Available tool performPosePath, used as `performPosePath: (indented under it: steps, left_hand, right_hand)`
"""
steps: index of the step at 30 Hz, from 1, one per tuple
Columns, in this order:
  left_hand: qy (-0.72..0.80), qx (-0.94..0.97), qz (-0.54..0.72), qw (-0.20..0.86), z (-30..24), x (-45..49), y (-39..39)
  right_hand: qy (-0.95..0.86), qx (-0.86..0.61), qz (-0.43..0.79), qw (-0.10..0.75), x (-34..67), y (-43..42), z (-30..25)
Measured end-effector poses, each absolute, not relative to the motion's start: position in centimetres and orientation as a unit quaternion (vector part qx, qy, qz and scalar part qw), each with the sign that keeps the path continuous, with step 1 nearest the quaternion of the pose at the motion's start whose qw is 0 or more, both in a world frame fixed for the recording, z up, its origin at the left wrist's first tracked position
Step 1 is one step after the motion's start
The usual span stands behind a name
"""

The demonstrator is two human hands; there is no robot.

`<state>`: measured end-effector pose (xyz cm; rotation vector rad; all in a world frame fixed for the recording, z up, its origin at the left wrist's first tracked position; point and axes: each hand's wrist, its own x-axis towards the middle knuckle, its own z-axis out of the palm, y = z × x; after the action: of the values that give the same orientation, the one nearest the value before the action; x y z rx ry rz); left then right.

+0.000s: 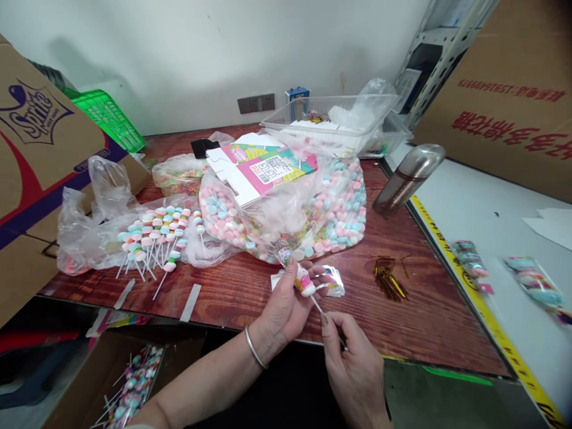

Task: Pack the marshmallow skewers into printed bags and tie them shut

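Observation:
My left hand [283, 310], palm up and with a bangle on the wrist, holds a marshmallow lollipop [305, 283] in a clear printed wrapper. Its white stick points down to the right, where the thumb and fingers of my right hand [355, 363] pinch the lower end. Under and behind my left fingers lie shiny printed wrappers [336, 281] on the dark red wooden table [250, 301]. A bundle of gold twist ties [388, 281] sits to the right. Unwrapped marshmallow lollipops [154, 229] are heaped on a plastic bag at the left.
A large clear bag of marshmallows [342, 205] lies behind my hands, with printed card [268, 164] on top. Further back stands a clear plastic bin [330, 140]. A metal flask [409, 179] is at the right. Below the table's left edge, a cardboard box [84, 375] holds lollipops.

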<state>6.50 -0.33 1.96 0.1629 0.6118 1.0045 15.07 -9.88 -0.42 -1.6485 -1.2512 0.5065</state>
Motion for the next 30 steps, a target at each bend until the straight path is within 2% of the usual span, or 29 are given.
performPosePath:
  steps: [3, 6, 9, 12, 15, 19, 22, 24, 26, 30]
  left_hand:
    - [0.286, 0.057, 0.483, 0.826, 1.6, 5.6, 0.7]
    - [0.282, 0.028, 0.474, 0.833, 1.4, 5.4, 1.0]
    - [0.276, 0.026, 0.468, 0.839, 1.4, 5.6, 0.9]
    - [0.283, 0.037, 0.476, 0.832, 1.6, 5.9, 0.8]
    - [0.284, 0.041, 0.482, 0.828, 1.9, 6.1, 0.8]
    - [0.29, 0.043, 0.483, 0.825, 2.5, 6.6, 0.2]
    - [0.285, 0.048, 0.476, 0.831, 2.8, 7.0, -0.2]
    - [0.277, 0.043, 0.466, 0.839, 2.8, 7.0, -0.2]
    - [0.27, 0.027, 0.456, 0.847, 2.7, 6.8, 0.0]
    - [0.25, 0.015, 0.446, 0.859, 2.6, 6.4, 0.6]
  right_hand:
    - [-0.403, -0.635, 0.412, 0.514, 15.4, -9.9, -0.5]
    - [-0.226, -0.517, 0.652, 0.506, 15.2, -9.8, -0.7]
    - [-0.157, -0.461, 0.711, 0.506, 14.7, -9.6, -0.8]
    - [-0.261, -0.538, 0.595, 0.537, 14.5, -9.6, -0.8]
    - [-0.444, -0.626, 0.364, 0.527, 14.6, -9.6, -1.0]
    - [-0.602, -0.638, 0.079, 0.474, 14.7, -9.4, -1.7]
    - [-0.606, -0.639, 0.043, 0.471, 14.6, -9.1, -1.8]
    - [-0.559, -0.647, 0.141, 0.499, 14.6, -8.9, -1.6]
    - [-0.484, -0.636, 0.302, 0.52, 14.7, -8.8, -1.2]
    - [-0.287, -0.523, 0.578, 0.557, 14.6, -8.8, -0.9]
